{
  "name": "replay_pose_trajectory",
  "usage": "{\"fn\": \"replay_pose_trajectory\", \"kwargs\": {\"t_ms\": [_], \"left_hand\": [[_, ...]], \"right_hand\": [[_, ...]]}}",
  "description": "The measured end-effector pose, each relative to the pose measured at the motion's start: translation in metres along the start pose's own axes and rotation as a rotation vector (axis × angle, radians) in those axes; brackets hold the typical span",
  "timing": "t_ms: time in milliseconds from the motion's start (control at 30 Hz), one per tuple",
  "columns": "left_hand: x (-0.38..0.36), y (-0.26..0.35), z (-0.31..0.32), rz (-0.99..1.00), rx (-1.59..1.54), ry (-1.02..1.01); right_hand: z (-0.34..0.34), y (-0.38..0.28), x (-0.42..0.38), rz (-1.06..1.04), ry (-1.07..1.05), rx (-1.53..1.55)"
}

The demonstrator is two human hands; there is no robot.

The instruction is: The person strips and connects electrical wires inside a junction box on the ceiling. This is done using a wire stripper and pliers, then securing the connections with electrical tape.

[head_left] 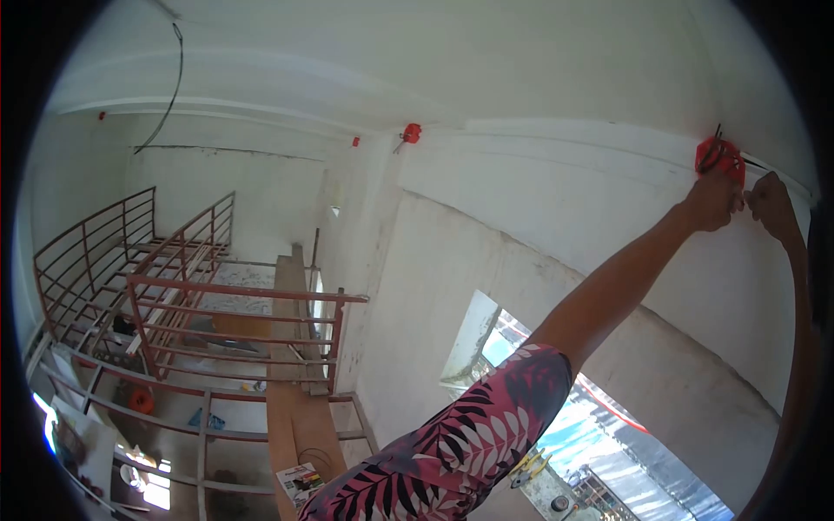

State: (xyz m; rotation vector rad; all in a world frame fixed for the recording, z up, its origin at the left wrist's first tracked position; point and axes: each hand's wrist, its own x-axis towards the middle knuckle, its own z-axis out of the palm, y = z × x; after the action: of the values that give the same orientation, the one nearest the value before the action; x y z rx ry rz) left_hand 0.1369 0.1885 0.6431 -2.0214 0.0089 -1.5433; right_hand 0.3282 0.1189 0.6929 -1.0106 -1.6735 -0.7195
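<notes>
Red box (732, 167) is set high in the pale wall (521, 208), close under the ceiling, with dark wires (716, 149) sticking out of it. Below the wall's rough ledge, a window opening (599, 434) shows bright sheeting outside. To the left stand reddish metal railings (234, 286), with a long brown board (291, 425) beside them. The patterned sleeve (452, 425) leads up to the left hand (714, 198).

On the board lies a small printed carton (300, 480); its lettering is too small to read. Another red box (412, 133), also trailing wires, sits farther along the wall.

The left hand is at the lower edge of the nearer box, its fingers curled together; whether they grip a wire cannot be told. The right hand (773, 204) is just beside it, fingers bent and close together, but what they hold is unclear. The box lies above the left fingers, partly covered by that hand. Dark lens edges cut off the right forearm.
</notes>
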Motion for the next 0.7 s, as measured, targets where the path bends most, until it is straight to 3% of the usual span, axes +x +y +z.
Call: {"fn": "replay_pose_trajectory", "kwargs": {"t_ms": [33, 67, 133, 233, 300, 367, 433, 467, 500, 567, 600, 633, 700], "left_hand": [[0.0, 0.001, 0.001, -0.057, -0.086, 0.006], [0.001, 0.003, 0.0, -0.114, -0.178, 0.014], [0.003, 0.012, -0.015, -0.144, -0.232, -0.039], [0.004, 0.006, -0.003, -0.02, -0.188, -0.061], [0.006, -0.002, -0.001, 0.047, -0.192, -0.118], [0.011, -0.01, 0.006, -0.034, -0.441, -0.14], [0.011, -0.016, 0.016, -0.081, -0.568, -0.093], [0.011, -0.015, 0.017, -0.086, -0.454, -0.076], [0.011, -0.019, 0.024, -0.038, -0.312, -0.022], [0.007, 0.001, 0.013, -0.06, 0.02, -0.033], [0.005, 0.007, 0.01, -0.062, 0.029, -0.043], [0.006, 0.01, 0.008, -0.073, 0.033, -0.069], [0.007, 0.008, 0.005, -0.074, -0.026, -0.079]], "right_hand": [[0.006, 0.024, 0.014, -0.242, 0.03, -0.01], [0.008, 0.018, 0.015, -0.251, 0.044, -0.001], [0.009, 0.001, 0.006, -0.297, 0.184, -0.334], [0.006, -0.02, -0.01, -0.344, 0.273, -0.486], [-0.007, -0.05, -0.014, -0.184, 0.057, -0.525], [-0.009, -0.074, -0.034, -0.215, 0.22, -0.469], [-0.013, -0.074, -0.024, -0.066, 0.098, -0.49], [-0.005, -0.049, -0.015, -0.153, 0.22, -0.43], [-0.005, -0.048, -0.016, -0.104, 0.201, -0.362], [-0.002, -0.055, -0.024, 0.358, 0.061, 0.074], [-0.009, -0.05, -0.027, 0.415, -0.085, 0.397], [-0.007, -0.052, -0.033, 0.474, -0.081, 0.574], [-0.004, -0.054, -0.036, 0.415, -0.032, 0.49]]}}
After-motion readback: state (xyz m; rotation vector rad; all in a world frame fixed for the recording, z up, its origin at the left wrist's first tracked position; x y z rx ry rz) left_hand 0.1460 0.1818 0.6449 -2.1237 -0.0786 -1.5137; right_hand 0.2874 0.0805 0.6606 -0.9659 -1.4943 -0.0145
